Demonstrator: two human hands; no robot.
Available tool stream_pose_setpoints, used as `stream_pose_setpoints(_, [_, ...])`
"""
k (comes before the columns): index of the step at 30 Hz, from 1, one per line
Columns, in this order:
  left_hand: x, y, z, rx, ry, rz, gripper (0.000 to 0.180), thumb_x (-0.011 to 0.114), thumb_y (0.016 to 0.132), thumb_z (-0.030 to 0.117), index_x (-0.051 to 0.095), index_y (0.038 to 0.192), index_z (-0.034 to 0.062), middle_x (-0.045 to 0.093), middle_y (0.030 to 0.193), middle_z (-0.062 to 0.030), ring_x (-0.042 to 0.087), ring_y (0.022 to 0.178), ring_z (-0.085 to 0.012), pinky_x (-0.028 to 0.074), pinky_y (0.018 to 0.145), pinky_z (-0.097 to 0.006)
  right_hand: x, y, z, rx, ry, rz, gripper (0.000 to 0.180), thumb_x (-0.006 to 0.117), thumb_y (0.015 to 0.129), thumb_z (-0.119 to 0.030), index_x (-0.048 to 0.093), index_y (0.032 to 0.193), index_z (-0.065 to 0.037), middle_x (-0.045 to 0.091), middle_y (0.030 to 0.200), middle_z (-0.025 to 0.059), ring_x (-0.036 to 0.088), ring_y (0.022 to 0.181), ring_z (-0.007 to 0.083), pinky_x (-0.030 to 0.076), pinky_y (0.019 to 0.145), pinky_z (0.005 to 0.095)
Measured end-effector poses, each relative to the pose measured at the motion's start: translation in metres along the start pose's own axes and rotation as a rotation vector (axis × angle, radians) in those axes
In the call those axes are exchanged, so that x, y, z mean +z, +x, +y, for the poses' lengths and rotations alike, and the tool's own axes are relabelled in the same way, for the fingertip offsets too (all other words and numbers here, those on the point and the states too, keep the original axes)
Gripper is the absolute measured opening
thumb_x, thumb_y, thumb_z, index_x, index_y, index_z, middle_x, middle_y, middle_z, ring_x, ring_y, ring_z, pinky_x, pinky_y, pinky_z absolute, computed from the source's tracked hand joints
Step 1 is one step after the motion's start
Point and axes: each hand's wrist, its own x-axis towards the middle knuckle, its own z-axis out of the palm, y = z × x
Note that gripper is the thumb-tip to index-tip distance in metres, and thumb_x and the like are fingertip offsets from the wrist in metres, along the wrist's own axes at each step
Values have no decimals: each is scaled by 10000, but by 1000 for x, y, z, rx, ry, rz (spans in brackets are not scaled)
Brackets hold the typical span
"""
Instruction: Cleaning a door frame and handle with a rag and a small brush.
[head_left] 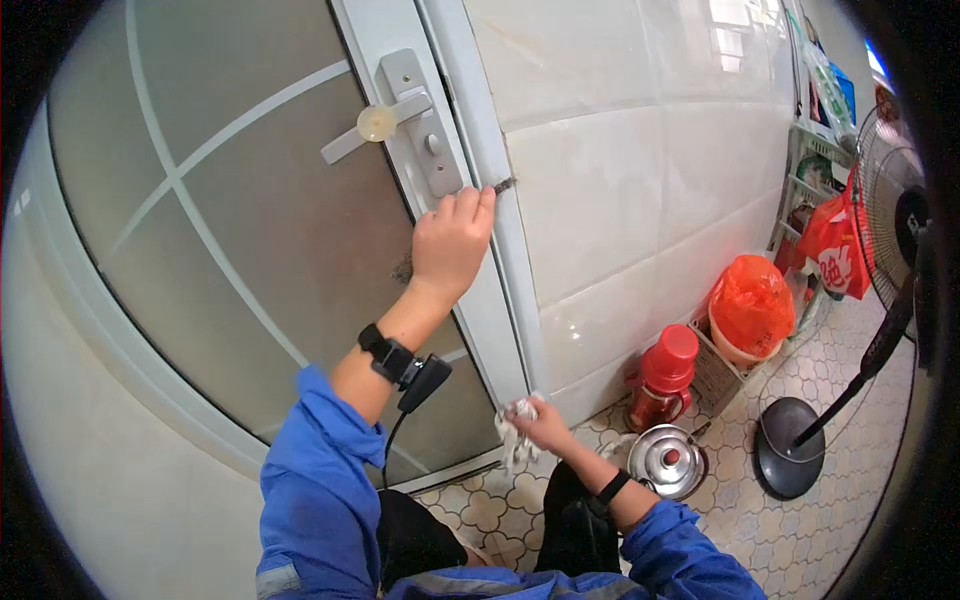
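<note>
My left hand [455,238] is closed against the white frame of a frosted-glass door [290,230], just below the lock plate [425,125]. A dark grey fuzzy scrap [505,186] sticks out past its fingertips at the frame's edge, and another grey fuzzy patch shows beside the wrist against the glass. Most of what the fingers grip is hidden by the hand. Lower down, near the foot of the frame, my right hand [545,425] pinches a crumpled white cloth [517,432] that hangs from its fingers.
A round pale stopper [376,123] sits on the door lever. White tiles cover the wall [610,180]. On the patterned floor at right stand a red thermos [664,375], a steel kettle [667,460], a bucket covered with an orange bag [750,305], and a black standing fan [790,445].
</note>
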Motion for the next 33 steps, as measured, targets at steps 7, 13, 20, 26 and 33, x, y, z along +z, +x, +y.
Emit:
stream_pose_setpoints(7, [-58, -29, -1, -352, -449, -2, 193, 658, 821, 137, 666, 1013, 123, 581, 842, -16, 594, 684, -177, 464, 558, -295, -83, 32, -167, -543, 6, 358, 244, 709, 795, -199, 647, 1000, -81, 664, 858, 92, 624, 811, 206, 484, 730, 337])
stream_pose_setpoints(13, [-96, -75, -4, -522, -599, -168, 179, 647, 829, 125, 677, 1001, 85, 586, 834, -42, 577, 653, -172, 452, 571, -277, -95, 47, -280, -1102, -341, 546, 274, 709, 727, -108, 629, 989, -109, 609, 987, 94, 570, 928, 303, 465, 787, 379])
stream_pose_setpoints(20, [-108, -118, -9, -571, -673, -304, 172, 663, 807, 110, 685, 971, 65, 590, 814, -64, 584, 667, -190, 454, 576, -282, -112, 101, -323, -1184, -556, 744, 368, 723, 647, -75, 642, 986, -190, 579, 1020, 60, 546, 976, 302, 491, 775, 389])
stream_pose_setpoints(26, [-119, -148, -19, -609, -636, -321, 168, 675, 793, 144, 690, 956, 107, 591, 831, -24, 575, 640, -174, 464, 561, -292, -96, 111, -297, -1104, -653, 788, 348, 733, 652, -83, 665, 978, -185, 580, 1055, 59, 538, 970, 290, 481, 801, 378])
stream_pose_setpoints(33, [-105, -172, -29, -605, -660, -320, 191, 674, 796, 110, 685, 987, 94, 594, 858, -63, 588, 706, -201, 476, 615, -298, -90, 114, -204, -1080, -746, 632, 406, 736, 620, -83, 667, 1003, -201, 591, 1076, 80, 536, 1028, 301, 480, 852, 390])
